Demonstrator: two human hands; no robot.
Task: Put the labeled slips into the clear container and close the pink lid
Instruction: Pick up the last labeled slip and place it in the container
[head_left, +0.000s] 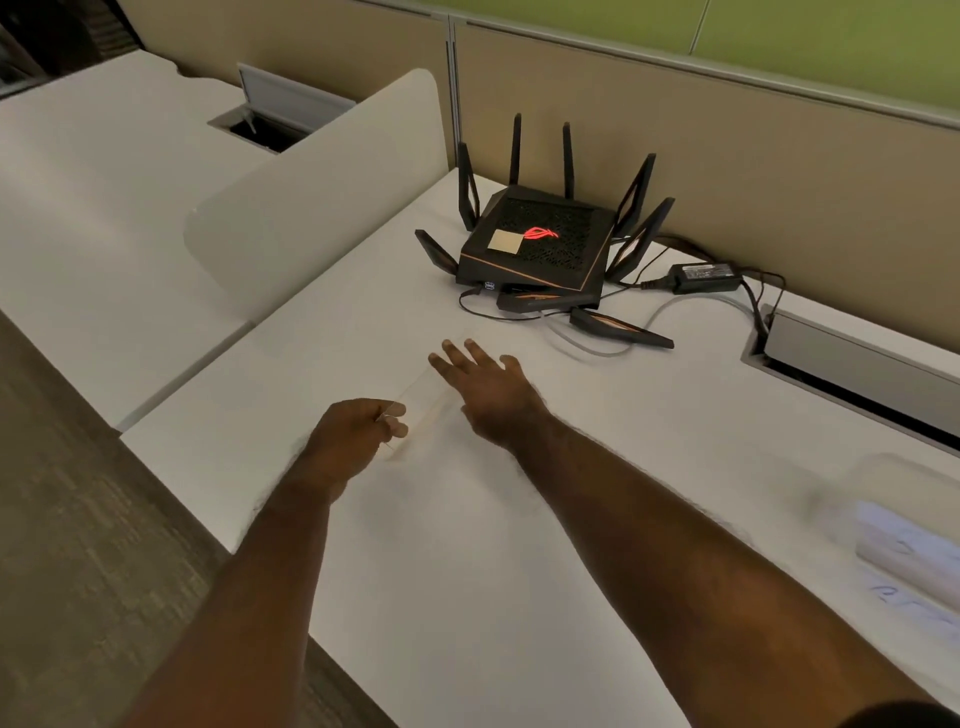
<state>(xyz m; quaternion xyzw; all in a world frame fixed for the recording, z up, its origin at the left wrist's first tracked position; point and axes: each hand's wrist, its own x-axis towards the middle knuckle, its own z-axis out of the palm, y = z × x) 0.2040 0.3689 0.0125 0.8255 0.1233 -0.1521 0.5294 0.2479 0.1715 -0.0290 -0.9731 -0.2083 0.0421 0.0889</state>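
Left fingers (395, 421): pinched on the near edge of a thin white slip (415, 395); paper-light, limp; hold by the edge
Right hand (485, 387): spread flat, pressing the slip's far part onto the surface (519, 519)
Clear container (904, 512): blurred, well apart at right; more slips (906, 558) by it

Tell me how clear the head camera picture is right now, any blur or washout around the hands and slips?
Head view: white desk nearly washes out the pale slips between left hand and right hand; clear container at right edge is motion-blurred, its writing unreadable; router stays sharp; wide-angle bends the edges.
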